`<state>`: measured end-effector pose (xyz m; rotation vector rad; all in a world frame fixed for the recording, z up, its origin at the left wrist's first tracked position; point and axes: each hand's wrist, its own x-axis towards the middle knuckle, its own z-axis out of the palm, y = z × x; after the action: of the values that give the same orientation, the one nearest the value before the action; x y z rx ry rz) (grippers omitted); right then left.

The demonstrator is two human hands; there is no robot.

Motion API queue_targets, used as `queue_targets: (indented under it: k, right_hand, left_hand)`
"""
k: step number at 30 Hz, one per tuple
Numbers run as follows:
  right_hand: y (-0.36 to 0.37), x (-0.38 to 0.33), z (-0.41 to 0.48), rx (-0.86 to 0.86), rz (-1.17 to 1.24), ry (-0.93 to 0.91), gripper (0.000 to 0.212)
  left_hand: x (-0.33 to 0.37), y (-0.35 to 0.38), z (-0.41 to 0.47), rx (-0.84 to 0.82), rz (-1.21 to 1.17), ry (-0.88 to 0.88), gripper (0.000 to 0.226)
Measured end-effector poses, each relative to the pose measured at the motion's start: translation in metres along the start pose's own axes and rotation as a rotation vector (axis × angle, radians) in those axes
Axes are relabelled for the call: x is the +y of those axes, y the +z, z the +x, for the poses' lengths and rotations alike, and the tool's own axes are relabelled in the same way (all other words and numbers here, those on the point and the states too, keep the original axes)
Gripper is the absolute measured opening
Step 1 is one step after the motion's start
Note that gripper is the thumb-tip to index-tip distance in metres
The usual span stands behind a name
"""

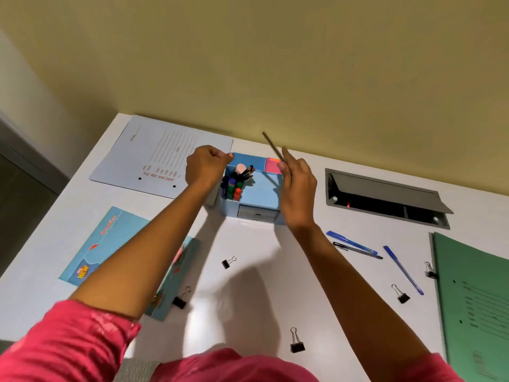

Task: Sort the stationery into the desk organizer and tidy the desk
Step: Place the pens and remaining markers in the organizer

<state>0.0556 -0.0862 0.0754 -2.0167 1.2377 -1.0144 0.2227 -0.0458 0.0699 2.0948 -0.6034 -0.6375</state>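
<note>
A light blue desk organizer stands at the back middle of the white desk, with several markers upright in its left compartment and pink sticky notes at its back right. My left hand is curled over the organizer's left rim. My right hand pinches a thin dark pencil above the organizer's right side, its tip angled up toward the wall. Blue pens and another blue pen lie to the right. Several black binder clips lie loose, one in the middle.
A white lined file lies back left, a blue printed folder at the left, a green file at the right edge. An open grey cable hatch is set in the desk right of the organizer. A yellow wall stands behind.
</note>
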Motion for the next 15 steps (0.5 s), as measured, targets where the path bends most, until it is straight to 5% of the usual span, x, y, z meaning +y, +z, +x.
queue_targets:
  k: [6, 15]
  right_hand:
    - [-0.003, 0.018, 0.021, 0.009, 0.020, 0.078, 0.038]
    - [0.005, 0.048, 0.022, 0.044, -0.019, 0.031, 0.038]
  left_hand:
    - [-0.001, 0.025, 0.042, -0.252, 0.325, -0.126, 0.058]
    - [-0.021, 0.024, 0.055, -0.266, 0.377, -0.205, 0.059]
